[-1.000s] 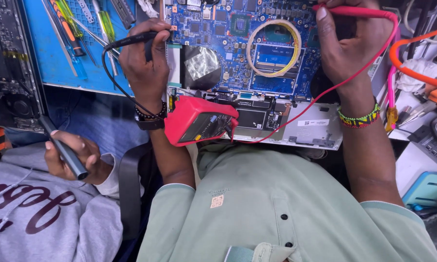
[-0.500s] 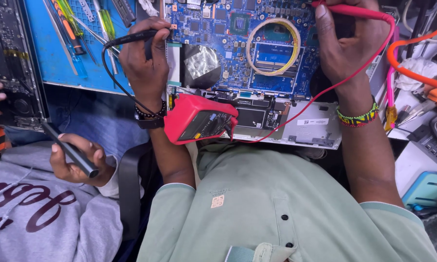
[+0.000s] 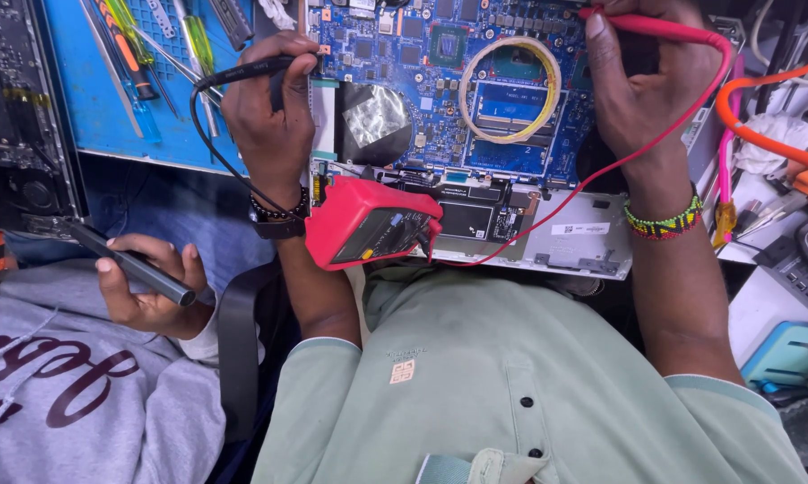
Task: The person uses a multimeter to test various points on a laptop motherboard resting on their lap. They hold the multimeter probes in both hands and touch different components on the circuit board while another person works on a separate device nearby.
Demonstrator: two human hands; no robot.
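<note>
Left hand (image 3: 269, 116) pinching black probe (image 3: 242, 72), right hand (image 3: 646, 85) clamped on red probe (image 3: 655, 25) at 1 o'clock, light, stiff, best gripped mid-barrel.

The tip of the red probe (image 3: 664, 27) is hidden under the right hand (image 3: 646, 90), and the black probe (image 3: 242, 72) vanishes inside the left hand (image 3: 269, 125). The meter (image 3: 368, 229) screen is too small to read. The circuit board (image 3: 422, 81) runs off the top edge.

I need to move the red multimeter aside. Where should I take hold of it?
Grip the red multimeter across its rubber-cased long sides, coming from above on the near side. It lies tilted against the board's edge, and its red lead trails rightward, so avoid that end.
</note>
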